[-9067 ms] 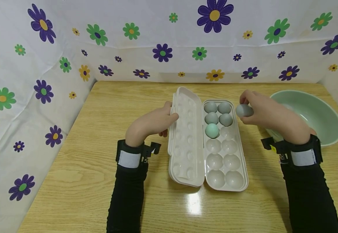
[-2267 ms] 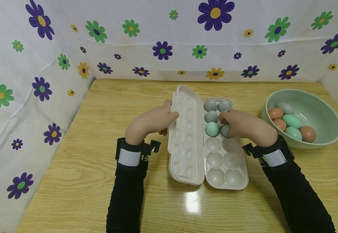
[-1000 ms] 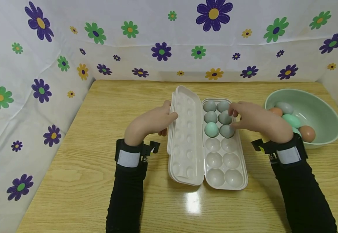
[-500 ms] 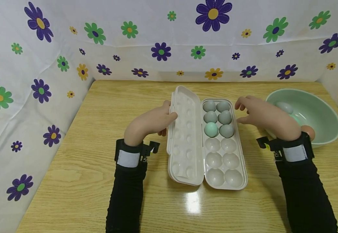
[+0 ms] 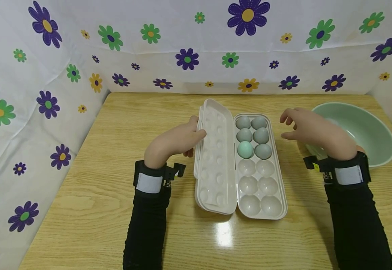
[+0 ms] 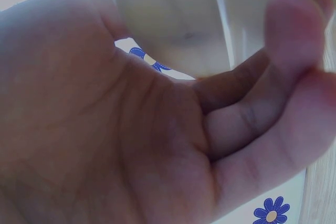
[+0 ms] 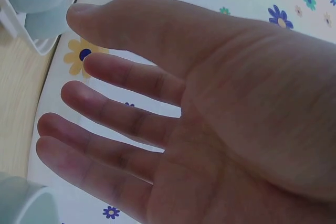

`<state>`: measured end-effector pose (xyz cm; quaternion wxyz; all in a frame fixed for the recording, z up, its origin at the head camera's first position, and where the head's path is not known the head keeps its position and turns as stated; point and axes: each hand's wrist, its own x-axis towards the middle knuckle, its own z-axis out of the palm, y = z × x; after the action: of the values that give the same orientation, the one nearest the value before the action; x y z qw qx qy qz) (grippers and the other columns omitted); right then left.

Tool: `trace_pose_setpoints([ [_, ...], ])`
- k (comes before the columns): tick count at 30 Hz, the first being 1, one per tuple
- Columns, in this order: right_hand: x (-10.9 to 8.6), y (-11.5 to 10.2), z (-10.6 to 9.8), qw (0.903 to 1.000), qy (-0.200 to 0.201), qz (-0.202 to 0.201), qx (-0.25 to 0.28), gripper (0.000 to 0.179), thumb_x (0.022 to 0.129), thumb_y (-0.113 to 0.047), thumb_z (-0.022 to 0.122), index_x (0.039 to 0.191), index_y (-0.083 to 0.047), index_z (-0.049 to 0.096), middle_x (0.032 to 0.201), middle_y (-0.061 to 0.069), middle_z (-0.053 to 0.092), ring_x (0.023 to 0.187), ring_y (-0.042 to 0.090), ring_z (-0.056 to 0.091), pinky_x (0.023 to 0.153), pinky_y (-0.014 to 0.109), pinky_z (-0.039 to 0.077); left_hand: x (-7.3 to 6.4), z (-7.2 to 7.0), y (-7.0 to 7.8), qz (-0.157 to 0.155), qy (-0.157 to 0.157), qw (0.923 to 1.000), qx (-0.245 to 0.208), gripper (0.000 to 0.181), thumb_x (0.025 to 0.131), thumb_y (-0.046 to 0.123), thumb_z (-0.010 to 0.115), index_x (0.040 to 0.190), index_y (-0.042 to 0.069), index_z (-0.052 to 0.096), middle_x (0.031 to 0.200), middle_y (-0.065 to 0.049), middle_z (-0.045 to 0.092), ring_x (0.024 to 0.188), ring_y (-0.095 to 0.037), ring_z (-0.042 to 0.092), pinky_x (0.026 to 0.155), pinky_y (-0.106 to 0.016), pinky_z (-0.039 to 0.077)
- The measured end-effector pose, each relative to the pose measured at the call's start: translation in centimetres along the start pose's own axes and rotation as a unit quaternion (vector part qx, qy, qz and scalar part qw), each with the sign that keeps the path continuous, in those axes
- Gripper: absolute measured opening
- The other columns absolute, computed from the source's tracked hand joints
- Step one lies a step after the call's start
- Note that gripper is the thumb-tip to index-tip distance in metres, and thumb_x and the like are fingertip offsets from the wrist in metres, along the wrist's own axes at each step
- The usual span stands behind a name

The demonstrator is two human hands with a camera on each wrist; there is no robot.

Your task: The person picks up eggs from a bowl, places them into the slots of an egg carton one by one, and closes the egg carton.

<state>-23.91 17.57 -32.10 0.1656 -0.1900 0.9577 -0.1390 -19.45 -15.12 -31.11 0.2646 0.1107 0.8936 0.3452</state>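
A white plastic egg carton (image 5: 258, 195) stands unfolded on the table. Its far three rows hold several grey-blue eggs (image 5: 260, 135) and one mint green egg (image 5: 245, 150); the near cups are bare. My left hand (image 5: 177, 142) grips the raised lid (image 5: 227, 172) by its left edge, thumb over the edge and fingers behind. To the right of the carton, my right hand (image 5: 314, 129) hovers with relaxed, parted fingers and holds nothing. The right wrist view shows its bare palm (image 7: 210, 156). It overlaps the left side of a light green bowl (image 5: 374, 138).
The hand and wrist hide most of the bowl's contents; a bit of a brown egg (image 5: 360, 149) shows behind the wrist. A wooden table (image 5: 114, 180) lies beneath everything. White flower-print cloth (image 5: 168, 33) walls off the back and sides.
My right hand set the grey-blue egg it held into the third row's right cup, let go and moved right to the bowl. The left hand kept its grip on the lid.
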Motion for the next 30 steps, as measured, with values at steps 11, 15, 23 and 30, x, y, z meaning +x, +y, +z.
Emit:
trace_pose_setpoints([
  [11, -0.3, 2.1, -0.7, 0.9996, 0.003, 0.014, 0.023, 0.043, 0.087, -0.018, 0.066, 0.121, 0.003, 0.049, 0.115, 0.027, 0.053, 0.100, 0.041, 0.055, 0.082, 0.052, 0.047, 0.1, 0.0, -0.1, -0.002, 0.002, 1.0000, 0.005, 0.049, 0.097, 0.028, 0.031, 0.135, -0.001, 0.023, 0.069, -0.010, 0.052, 0.053, -0.022, 0.051, 0.053, -0.028, 0.042],
  [15, -0.4, 3.0, -1.0, 0.9992, 0.001, 0.029, 0.028, 0.046, 0.087, -0.021, 0.065, 0.122, 0.003, 0.048, 0.117, 0.029, 0.052, 0.100, 0.041, 0.055, 0.082, 0.053, 0.046, 0.1, 0.0, -0.1, -0.003, 0.004, 1.0000, 0.005, 0.049, 0.097, 0.028, 0.031, 0.136, -0.001, 0.023, 0.069, -0.010, 0.052, 0.054, -0.022, 0.051, 0.053, -0.028, 0.042],
  [23, -1.1, 4.3, -1.7, 0.9977, -0.002, 0.060, 0.030, 0.050, 0.089, -0.029, 0.061, 0.124, 0.003, 0.044, 0.119, 0.030, 0.051, 0.099, 0.040, 0.053, 0.082, 0.055, 0.044, 0.0, 0.0, -0.1, -0.003, 0.004, 1.0000, 0.003, 0.049, 0.097, 0.028, 0.031, 0.136, -0.001, 0.022, 0.069, -0.010, 0.052, 0.053, -0.022, 0.051, 0.053, -0.028, 0.042],
  [30, -1.7, 5.6, -1.9, 0.9966, -0.007, 0.068, 0.046, 0.051, 0.090, -0.028, 0.060, 0.126, 0.003, 0.042, 0.121, 0.031, 0.049, 0.104, 0.042, 0.051, 0.085, 0.057, 0.042, 0.0, 0.0, 0.0, -0.004, 0.003, 1.0000, 0.003, 0.049, 0.097, 0.028, 0.031, 0.136, -0.001, 0.022, 0.070, -0.011, 0.052, 0.054, -0.022, 0.051, 0.052, -0.028, 0.042],
])
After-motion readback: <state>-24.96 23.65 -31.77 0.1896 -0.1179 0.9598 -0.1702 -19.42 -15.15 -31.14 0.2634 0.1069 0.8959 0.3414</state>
